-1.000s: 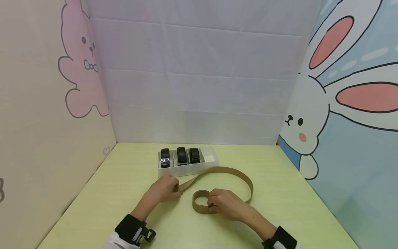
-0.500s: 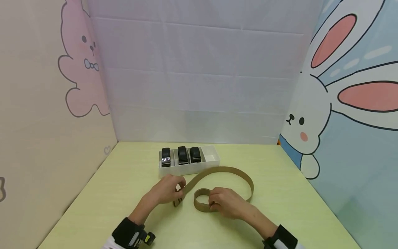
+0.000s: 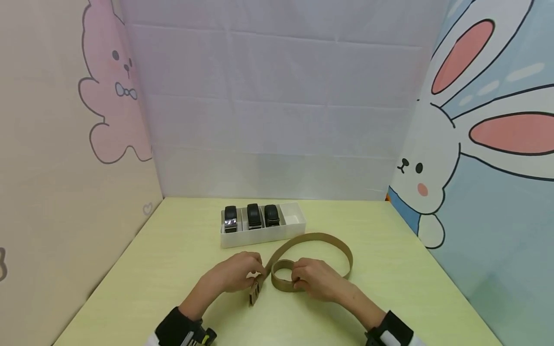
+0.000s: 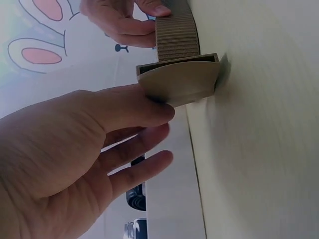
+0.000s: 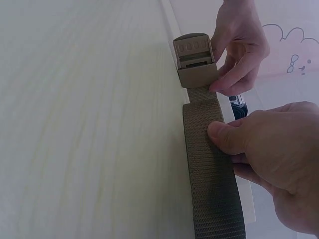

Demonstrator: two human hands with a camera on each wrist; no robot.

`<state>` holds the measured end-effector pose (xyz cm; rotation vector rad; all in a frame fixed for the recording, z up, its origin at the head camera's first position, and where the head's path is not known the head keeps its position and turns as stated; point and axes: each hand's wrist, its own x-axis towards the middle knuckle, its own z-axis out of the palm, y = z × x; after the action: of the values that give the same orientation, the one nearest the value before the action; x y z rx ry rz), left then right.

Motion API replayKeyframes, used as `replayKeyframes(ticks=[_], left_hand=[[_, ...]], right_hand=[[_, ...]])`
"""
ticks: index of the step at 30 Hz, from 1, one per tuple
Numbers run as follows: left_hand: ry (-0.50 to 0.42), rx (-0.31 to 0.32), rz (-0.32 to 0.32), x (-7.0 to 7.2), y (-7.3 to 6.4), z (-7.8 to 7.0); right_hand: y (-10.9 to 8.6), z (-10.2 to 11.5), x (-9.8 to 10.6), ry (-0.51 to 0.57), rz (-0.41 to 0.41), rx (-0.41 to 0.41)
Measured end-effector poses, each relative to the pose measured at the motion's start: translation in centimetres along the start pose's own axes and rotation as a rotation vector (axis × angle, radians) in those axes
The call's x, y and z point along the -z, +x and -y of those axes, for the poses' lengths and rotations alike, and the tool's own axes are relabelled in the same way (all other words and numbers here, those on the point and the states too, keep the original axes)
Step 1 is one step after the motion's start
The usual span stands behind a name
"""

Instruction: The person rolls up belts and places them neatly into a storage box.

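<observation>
A tan webbing belt (image 3: 320, 236) stands on edge on the table, partly wound into a small coil with a wide loop behind it. My left hand (image 3: 235, 273) pinches the belt's buckle end between thumb and fingers. That flat tan buckle (image 4: 179, 82) points toward me, left of the coil. My right hand (image 3: 318, 279) pinches the coil's right side; in the right wrist view its thumb presses the webbing (image 5: 212, 169). The buckle's inner face (image 5: 194, 52) with raised ridges shows there, beside the left fingers.
Behind the hands stands a white divided box (image 3: 259, 236). Three of its compartments hold rolled black belts (image 3: 254, 216) with shiny buckles; the right compartment shows only its white floor. Printed walls enclose the pale yellow table (image 3: 182, 240) at the back and both sides.
My left hand has come toward me and right, bringing the buckle end close to the coil, and the buckle has swung into sight. My right hand keeps its hold, barely shifting.
</observation>
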<state>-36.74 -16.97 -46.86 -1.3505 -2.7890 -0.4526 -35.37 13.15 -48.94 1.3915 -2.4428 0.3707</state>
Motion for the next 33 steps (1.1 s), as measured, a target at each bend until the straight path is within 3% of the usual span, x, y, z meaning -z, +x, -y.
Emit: replayKeyframes(ticks=[4, 9, 13, 18, 21, 27, 29, 33], left_hand=[[0.121, 0.012, -0.022, -0.2, -0.1, -0.4], [0.247, -0.087, -0.024, -0.5, 0.3, -1.4], [0.244, -0.125, -0.019, -0.8, 0.5, -2.6], [0.170, -0.089, -0.012, -1.5, 1.0, -4.0], [0.189, -0.104, -0.052, -2.1, 1.5, -4.8], [0.307, -0.206, -0.161, -4.1, 3.4, -6.4], [0.264, -0.213, -0.165, -4.4, 3.9, -6.5], [0.068, -0.179, -0.171, -4.1, 4.2, -5.7]], right_hand=[[-0.1, -0.2, 0.0, -0.008, -0.001, -0.008], [-0.1, -0.5, 0.1, -0.011, 0.014, -0.041], [0.3, -0.6, 0.4, 0.005, 0.027, -0.050], [1.0, -0.9, 0.4, 0.050, 0.040, -0.061], [1.4, -1.2, 0.4, 0.077, 0.048, -0.075], [2.2, -1.6, 0.6, 0.107, 0.032, -0.077], [2.3, -1.6, 0.6, 0.120, 0.029, -0.077], [2.2, -1.6, 0.3, 0.130, 0.026, -0.086]])
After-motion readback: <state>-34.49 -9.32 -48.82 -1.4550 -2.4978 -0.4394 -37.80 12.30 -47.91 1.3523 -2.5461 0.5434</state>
